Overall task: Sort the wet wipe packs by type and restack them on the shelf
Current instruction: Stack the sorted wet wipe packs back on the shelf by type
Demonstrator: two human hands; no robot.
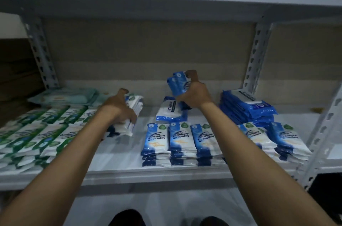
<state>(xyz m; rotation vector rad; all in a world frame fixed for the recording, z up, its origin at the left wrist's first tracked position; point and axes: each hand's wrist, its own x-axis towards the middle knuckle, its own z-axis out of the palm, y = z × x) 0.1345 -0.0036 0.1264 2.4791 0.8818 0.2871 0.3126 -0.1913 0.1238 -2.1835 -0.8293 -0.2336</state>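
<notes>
Left hand [120,110] clamped on white pack bundle [130,114], mid-frame, resting on shelf [114,159]. Right hand [192,92] gripping blue packs [176,84], lifted above shelf, centre. Mid-sort, prob. Next: match blue ones to dark-blue stack [246,109] at right, set down square.

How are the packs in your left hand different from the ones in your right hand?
The left hand grips mostly white packs low by the shelf; the right hand holds bluer packs raised and upright. Both hands hold several packs at once.
</notes>
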